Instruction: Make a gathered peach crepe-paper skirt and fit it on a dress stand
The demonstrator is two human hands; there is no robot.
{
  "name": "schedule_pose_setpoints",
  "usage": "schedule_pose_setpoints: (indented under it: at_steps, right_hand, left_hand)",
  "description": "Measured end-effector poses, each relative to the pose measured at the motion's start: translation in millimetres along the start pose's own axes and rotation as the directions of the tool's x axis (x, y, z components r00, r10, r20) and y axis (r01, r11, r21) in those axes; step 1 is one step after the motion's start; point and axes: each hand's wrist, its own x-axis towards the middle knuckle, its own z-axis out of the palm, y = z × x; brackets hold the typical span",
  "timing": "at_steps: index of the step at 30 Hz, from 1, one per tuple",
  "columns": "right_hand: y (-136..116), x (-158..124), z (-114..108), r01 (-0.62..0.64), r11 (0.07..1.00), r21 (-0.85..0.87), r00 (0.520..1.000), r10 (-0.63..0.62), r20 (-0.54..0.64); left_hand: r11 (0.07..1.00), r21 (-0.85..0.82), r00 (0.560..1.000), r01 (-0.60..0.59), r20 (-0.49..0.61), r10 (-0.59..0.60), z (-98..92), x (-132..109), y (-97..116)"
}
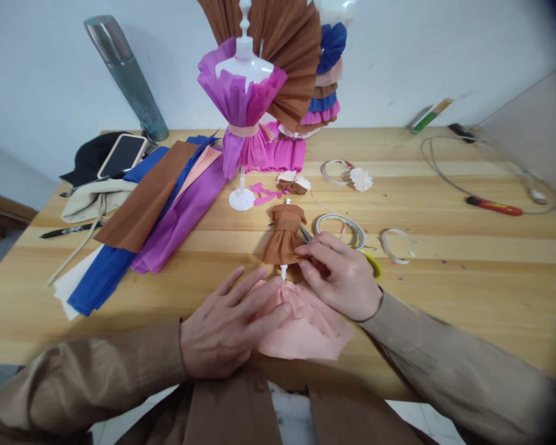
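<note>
A small brown crepe paper dress (pixel 284 235) lies on a white mini dress form, its white stem showing below the hem. My right hand (pixel 340 272) pinches the right side of the hem. Below the dress a gathered pink crepe paper piece (pixel 306 330) fans out on the table. My left hand (pixel 241 324) rests with fingers spread over the left part of this pink piece, hiding some of it. A yellow curved handle (pixel 373 262) shows behind my right hand, and a dark metal tip sticks out near the dress.
A larger white dress form (pixel 242 198) in purple crepe paper stands behind. Paper strips (pixel 167 204), a phone (pixel 123 156) and a bottle (pixel 130 80) are on the left. To the right lie tape rolls (pixel 354 222), a white paper flower (pixel 361 179) and a corded red-handled tool (pixel 495 206).
</note>
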Motion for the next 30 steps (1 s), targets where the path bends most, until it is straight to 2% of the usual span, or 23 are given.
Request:
schedule_pose_setpoints:
  at_steps: [4,9,14,18,24,30]
  right_hand:
    - [-0.2,1.0,0.2,-0.009,0.999,0.030,1.000,0.009,0.002]
    - [0.8,0.9,0.4,-0.025,0.998,0.056,1.000,0.024,0.016]
    - [-0.2,1.6,1.4,-0.019,0.999,0.037,1.000,0.019,0.005]
    - [-2.0,3.9,1.7,-0.010,0.999,0.036,1.000,0.011,-0.023]
    - [-1.1,4.7,2.8,0.009,1.000,0.021,0.999,-0.009,-0.037]
    - [0.1,1.5,3.9,0.031,0.997,-0.070,0.999,-0.033,-0.030]
  left_hand:
    - [0.998,-0.065,0.999,0.016,0.053,-0.012,-2.1,3.6,0.0]
    - [0.970,-0.244,0.999,-0.013,0.028,0.021,-5.5,6.5,-1.7]
    - [0.989,-0.139,0.999,-0.041,-0.038,0.036,-7.6,11.7,-0.8]
    - [0.983,-0.171,0.991,-0.065,-0.125,0.044,-11.6,17.9,1.6]
    - [0.991,-0.070,0.949,-0.110,-0.305,0.084,-11.5,17.5,-0.6]
    - [0.982,-0.057,0.939,-0.183,-0.306,0.157,-6.0,6.2,-4.4]
